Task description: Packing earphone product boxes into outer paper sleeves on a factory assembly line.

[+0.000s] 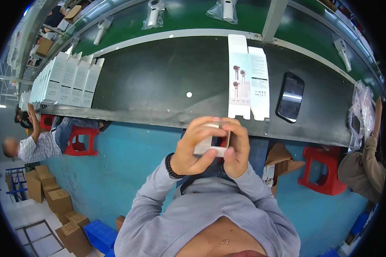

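Just off the near edge of the workbench, a small white carton (220,150) is held between both my hands. Its open end shows a hollow inside, and the fingers cover much of its walls. My left hand (192,147), with a dark beaded bracelet at the wrist, wraps the carton's left side with the thumb along the bottom. My right hand (239,147) grips the right side, its fingers curled over the top. Just beyond the hands, a flattened printed carton (240,88) with pictures of devices lies on the dark bench.
A black phone (291,97) lies right of the flattened carton. Several upright white cartons (66,81) stand in a row at left. Bagged white devices (153,15) sit along the green back shelf. Red stools (322,171), seated people and brown boxes (59,200) are around the bench.
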Action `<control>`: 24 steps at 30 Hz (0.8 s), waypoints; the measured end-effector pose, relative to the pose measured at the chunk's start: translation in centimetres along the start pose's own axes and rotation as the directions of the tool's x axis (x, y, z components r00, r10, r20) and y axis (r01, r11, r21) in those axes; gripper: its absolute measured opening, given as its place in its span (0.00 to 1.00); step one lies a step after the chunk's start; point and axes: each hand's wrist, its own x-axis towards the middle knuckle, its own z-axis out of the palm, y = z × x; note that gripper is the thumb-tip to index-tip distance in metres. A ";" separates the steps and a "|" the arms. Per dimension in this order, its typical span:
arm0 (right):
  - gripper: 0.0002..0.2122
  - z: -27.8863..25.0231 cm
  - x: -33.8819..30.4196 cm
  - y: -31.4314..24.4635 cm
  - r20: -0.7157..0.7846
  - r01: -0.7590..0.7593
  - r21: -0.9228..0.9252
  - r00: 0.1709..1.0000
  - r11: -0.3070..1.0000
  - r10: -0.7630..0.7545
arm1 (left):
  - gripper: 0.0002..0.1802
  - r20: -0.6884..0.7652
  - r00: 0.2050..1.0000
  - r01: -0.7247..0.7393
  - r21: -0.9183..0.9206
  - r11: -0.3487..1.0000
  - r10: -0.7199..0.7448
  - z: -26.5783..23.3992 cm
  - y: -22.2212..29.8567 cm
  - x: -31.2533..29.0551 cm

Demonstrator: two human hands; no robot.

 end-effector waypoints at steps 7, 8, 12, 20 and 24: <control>0.16 1.0 -0.7 0.4 -0.354 0.037 0.113 0.935 0.993 0.005 | 0.39 -0.092 0.992 -0.086 0.006 0.996 0.086 1.4 -1.0 -0.8; 0.14 0.0 -0.5 0.0 -0.209 -0.014 -0.133 0.978 0.991 -0.014 | 0.45 -0.044 0.994 -0.099 0.050 0.994 0.101 0.9 -1.1 -0.8; 0.11 -0.5 0.7 -2.0 0.043 -0.363 -0.036 0.930 0.931 0.364 | 0.67 -0.180 0.965 -0.159 0.186 0.970 0.193 1.1 -1.1 -0.9; 0.19 -0.6 0.6 -1.0 0.023 -0.413 0.114 0.910 0.904 0.413 | 0.70 -0.095 0.980 -0.141 0.300 0.943 0.177 1.5 -0.7 -0.4; 0.24 -1.1 0.5 0.1 0.086 -0.417 0.019 0.906 0.909 0.414 | 0.70 -0.108 0.980 -0.125 0.302 0.945 0.165 1.2 -0.8 -0.6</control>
